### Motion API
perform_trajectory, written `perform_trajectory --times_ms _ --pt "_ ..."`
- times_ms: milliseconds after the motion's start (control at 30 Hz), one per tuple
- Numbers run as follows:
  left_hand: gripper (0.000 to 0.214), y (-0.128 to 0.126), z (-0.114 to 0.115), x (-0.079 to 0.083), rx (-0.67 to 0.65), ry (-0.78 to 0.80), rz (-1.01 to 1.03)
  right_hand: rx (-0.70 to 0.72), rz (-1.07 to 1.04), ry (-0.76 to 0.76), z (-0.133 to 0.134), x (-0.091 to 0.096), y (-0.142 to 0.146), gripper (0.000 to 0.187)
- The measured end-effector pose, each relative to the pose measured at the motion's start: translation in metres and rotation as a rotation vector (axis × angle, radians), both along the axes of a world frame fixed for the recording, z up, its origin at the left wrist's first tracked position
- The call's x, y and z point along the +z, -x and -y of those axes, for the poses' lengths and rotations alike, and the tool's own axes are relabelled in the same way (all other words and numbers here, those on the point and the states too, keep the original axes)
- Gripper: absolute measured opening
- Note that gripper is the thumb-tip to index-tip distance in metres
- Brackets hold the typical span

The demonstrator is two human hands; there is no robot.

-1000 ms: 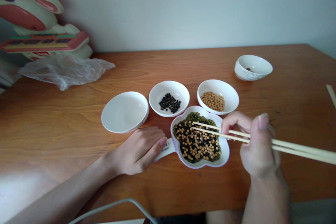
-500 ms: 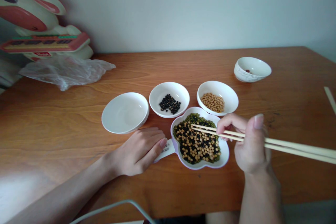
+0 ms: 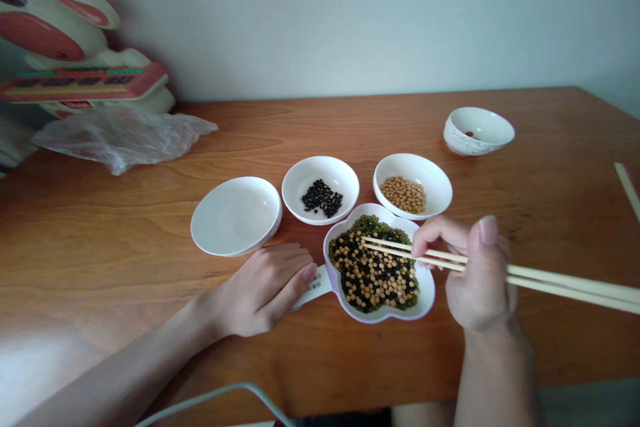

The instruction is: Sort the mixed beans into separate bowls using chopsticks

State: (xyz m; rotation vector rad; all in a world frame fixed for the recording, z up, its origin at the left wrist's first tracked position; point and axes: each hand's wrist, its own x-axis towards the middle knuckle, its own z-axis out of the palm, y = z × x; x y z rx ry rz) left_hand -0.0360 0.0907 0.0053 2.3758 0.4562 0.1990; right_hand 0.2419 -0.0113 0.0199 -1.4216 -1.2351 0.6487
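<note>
My right hand (image 3: 477, 280) is closed around a pair of pale chopsticks (image 3: 560, 283), their tips close together over the mixed beans (image 3: 375, 273). Black, tan and green beans fill most of a white flower-shaped dish (image 3: 426, 290) with a lilac edge. The dish's labelled handle (image 3: 316, 285) points left, and my left hand (image 3: 270, 287) is closed over it with the thumb along the label. Whether a bean sits between the chopstick tips is too small to tell. Behind the dish are a white bowl of black beans (image 3: 323, 198) and another of tan beans (image 3: 404, 194).
An empty white bowl (image 3: 235, 217) stands left of the black beans. Farther back on the right is a bowl (image 3: 477, 132) with a small reddish thing inside. A plastic bag (image 3: 125, 137) and a rabbit-shaped toy (image 3: 85, 73) are at back left. A cable (image 3: 245, 385) crosses the front.
The view has shifted very slightly. Both hands, the chopsticks and the dish keep nearly the same places relative to one another.
</note>
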Motion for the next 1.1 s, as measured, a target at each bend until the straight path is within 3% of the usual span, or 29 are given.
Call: perform_trajectory --times_ms 433,967,1100 --pt "0.034 -0.002 0.000 0.003 0.001 -0.010 -0.020 0.000 0.005 -0.008 -0.001 0.004 0.004 0.074" --pt "0.033 -0.001 0.000 0.001 0.011 -0.007 -0.021 -0.199 -0.064 -0.078 -0.001 0.008 0.001 0.076" --pt "0.033 -0.001 0.000 0.001 0.014 -0.009 -0.017 -0.281 -0.192 -0.107 -0.005 0.016 0.006 0.069"
